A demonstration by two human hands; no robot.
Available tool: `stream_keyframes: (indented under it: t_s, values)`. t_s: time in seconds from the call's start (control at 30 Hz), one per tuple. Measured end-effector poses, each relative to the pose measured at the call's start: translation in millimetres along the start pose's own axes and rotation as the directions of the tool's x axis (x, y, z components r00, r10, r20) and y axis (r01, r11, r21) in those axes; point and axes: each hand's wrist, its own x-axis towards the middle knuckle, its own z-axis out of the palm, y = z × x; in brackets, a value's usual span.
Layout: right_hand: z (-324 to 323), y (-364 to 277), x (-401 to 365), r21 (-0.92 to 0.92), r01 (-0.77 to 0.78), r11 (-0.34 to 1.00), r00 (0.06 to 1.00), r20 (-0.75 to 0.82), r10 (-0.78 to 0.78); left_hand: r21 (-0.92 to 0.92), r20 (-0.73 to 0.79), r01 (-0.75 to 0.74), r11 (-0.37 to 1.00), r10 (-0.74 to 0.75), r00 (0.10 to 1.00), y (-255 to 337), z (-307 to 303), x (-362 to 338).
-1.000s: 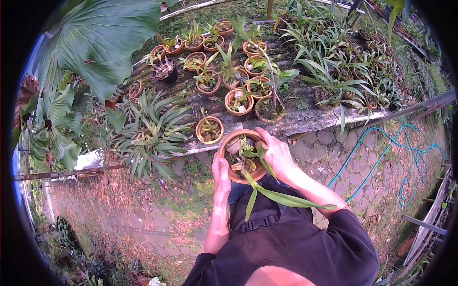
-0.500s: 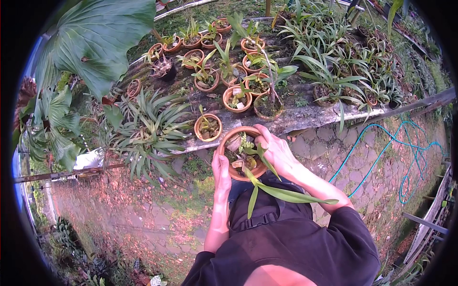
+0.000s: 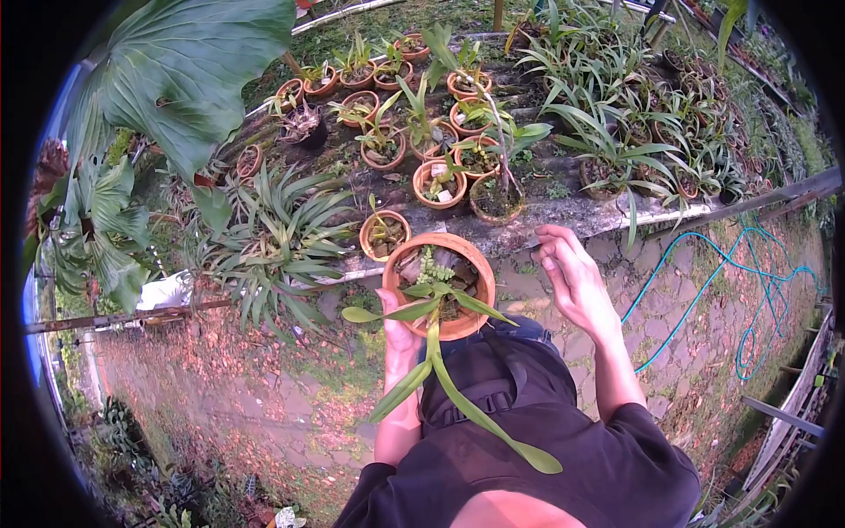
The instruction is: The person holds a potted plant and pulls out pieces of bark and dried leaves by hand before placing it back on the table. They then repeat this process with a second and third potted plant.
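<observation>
A terracotta pot [image 3: 480, 327] with an orchid-like plant is in my left hand [image 3: 401, 327], whose fingers are wrapped round its left side in front of my body. The plant's long green leaves [image 3: 480, 414] hang over the near rim towards my shirt. A small fern-like sprig [image 3: 428, 268] and brown chunks of potting material show inside the pot. To the right, apart from the pot, my right hand [image 3: 568, 275] is raised with its fingers loosely bent and apart, and I see nothing in it.
Beyond the pot stands a weathered bench [image 3: 550, 227] with several potted plants, the nearest a small terracotta pot [image 3: 385, 236]. Strappy plants [image 3: 273, 224] spread at the left. A teal hose [image 3: 660, 339] lies on the paving at right. Large leaves [image 3: 176, 84] hang at upper left.
My right hand has let go of the pot and moved right. The pot has turned in my left hand, so the long leaves now point down towards my body instead of right.
</observation>
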Motion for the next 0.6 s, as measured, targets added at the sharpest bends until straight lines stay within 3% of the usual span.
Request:
stream_keyframes:
  t_s: [0.13, 0.27, 0.3, 0.37, 0.47, 0.6]
  values:
    - [-15, 15, -17, -0.5, -0.055, 0.864, 0.992, 0.068, 0.103, 0.029, 0.06, -0.005, 1.0, 0.003, 0.998, -9, -15, 8]
    - [-6, 0, -5, -0.075, -0.009, 0.997, 1.0, 0.027, 0.011, 0.109, 0.193, -0.074, 0.991, 0.052, 0.98, -6, -9, 10]
    - [2, -7, -2, 0.046, 0.072, 0.996, 0.997, -0.021, -0.071, 0.15, 0.223, -0.099, 0.984, 0.064, 0.973, 1, -1, 8]
    - [16, -22, 5, -0.014, 0.209, 0.978, 0.978, -0.026, -0.209, 0.191, 0.231, -0.177, 0.965, 0.131, 0.964, 3, 13, 5]
    - [39, -17, 14, -0.143, 0.263, 0.954, 0.965, 0.027, -0.261, 0.265, 0.274, -0.229, 0.936, 0.155, 0.949, -4, 7, 9]
    - [56, -17, 14, -0.242, 0.194, 0.951, 0.978, 0.124, -0.168, 0.389, 0.295, -0.279, 0.878, 0.168, 0.941, -8, -7, 10]
